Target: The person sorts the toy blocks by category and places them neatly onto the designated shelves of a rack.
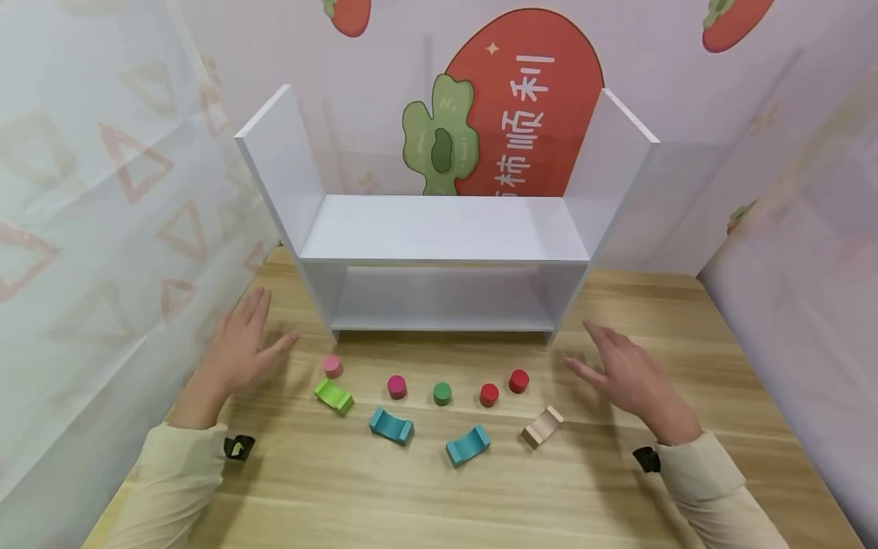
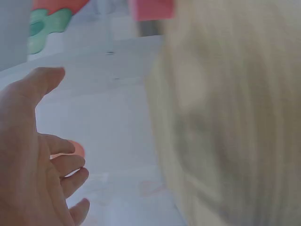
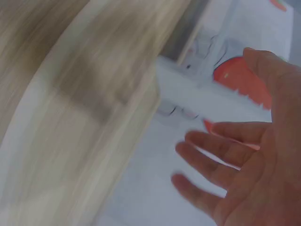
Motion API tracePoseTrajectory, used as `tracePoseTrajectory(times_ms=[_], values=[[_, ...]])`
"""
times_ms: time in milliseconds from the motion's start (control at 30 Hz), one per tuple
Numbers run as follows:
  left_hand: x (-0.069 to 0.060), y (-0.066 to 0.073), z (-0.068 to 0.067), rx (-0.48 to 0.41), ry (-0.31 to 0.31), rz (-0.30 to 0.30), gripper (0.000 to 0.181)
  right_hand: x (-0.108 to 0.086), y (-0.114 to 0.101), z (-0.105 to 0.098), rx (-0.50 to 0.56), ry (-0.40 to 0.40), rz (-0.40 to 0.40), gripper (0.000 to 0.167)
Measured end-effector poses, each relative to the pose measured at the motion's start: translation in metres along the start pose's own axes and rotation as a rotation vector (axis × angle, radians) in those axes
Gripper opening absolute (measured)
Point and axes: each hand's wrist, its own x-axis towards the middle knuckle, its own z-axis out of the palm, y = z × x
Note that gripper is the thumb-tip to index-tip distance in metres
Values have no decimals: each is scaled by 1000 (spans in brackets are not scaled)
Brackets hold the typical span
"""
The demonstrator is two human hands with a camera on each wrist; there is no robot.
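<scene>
My left hand (image 1: pixel 240 347) holds nothing, its thumb spread away from the fingers, left of a pink cylinder block (image 1: pixel 332 366) and a lime-green curved block (image 1: pixel 334 397). On the other side my right hand (image 1: pixel 627 374) is also bare, nearest to a red cylinder (image 1: pixel 519 380) and a beige curved block (image 1: pixel 543 426). Between them lie a magenta cylinder (image 1: pixel 396 386), a green cylinder (image 1: pixel 442 393), another red cylinder (image 1: pixel 489 394) and two teal curved blocks, one on the left (image 1: pixel 392 426) and one on the right (image 1: pixel 469 445). Both wrist views show relaxed, slightly bent fingers.
A white two-level shelf (image 1: pixel 446 229) stands behind the blocks on the wooden table (image 1: pixel 343 496), its side panels rising above the upper board. Printed cloth walls (image 1: pixel 82 229) enclose the table at the left, back and right.
</scene>
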Motion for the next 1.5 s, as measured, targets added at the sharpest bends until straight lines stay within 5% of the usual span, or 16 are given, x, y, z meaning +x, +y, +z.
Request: tracePoseTrajectory(times_ms=[233,467,800,1100,1500], values=[[8,10,-39,-179,115,93,89,10,-27,7,210,-42,-90,57],[14,38,-92,-175,228,98,85,10,-40,27,284,-101,-104,52],[26,72,-156,-139,504,263,87,14,-53,47,352,-111,-85,51],[47,98,-168,-61,505,383,92,8,-52,58,354,-82,-60,49],[56,106,-170,115,534,419,100,11,-61,61,349,-41,-71,40]])
